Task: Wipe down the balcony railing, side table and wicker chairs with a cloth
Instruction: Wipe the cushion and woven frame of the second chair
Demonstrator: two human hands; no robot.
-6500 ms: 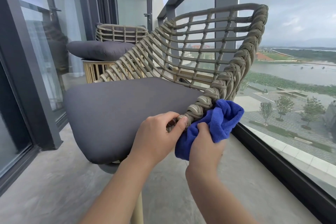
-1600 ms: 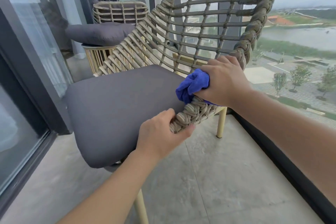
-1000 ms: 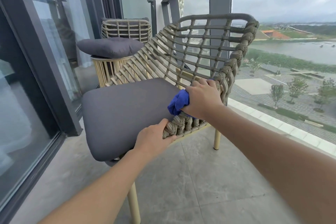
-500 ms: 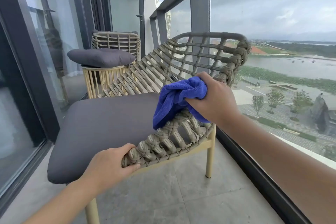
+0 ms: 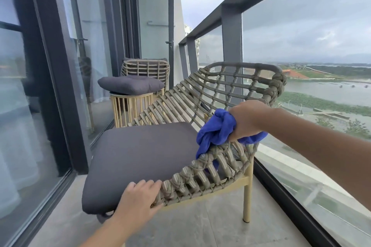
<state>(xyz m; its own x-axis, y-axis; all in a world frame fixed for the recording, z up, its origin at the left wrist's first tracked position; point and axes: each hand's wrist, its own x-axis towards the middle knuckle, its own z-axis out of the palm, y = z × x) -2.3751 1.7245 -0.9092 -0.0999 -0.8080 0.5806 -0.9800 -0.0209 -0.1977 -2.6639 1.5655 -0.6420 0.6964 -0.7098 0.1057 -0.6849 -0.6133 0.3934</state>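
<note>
On the braided right arm of the near woven wicker chair [image 5: 210,94], right hand [image 5: 248,120] clenches the bunched blue cloth [image 5: 215,130]. Left hand [image 5: 140,194] grips the arm's front end, beside the grey seat cushion [image 5: 140,156]. Dark metal balcony railing [image 5: 230,4] stands behind.

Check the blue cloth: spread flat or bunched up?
Bunched up. The cloth is crumpled in the right hand on the chair arm, with folds and a loose end hanging down.
</note>
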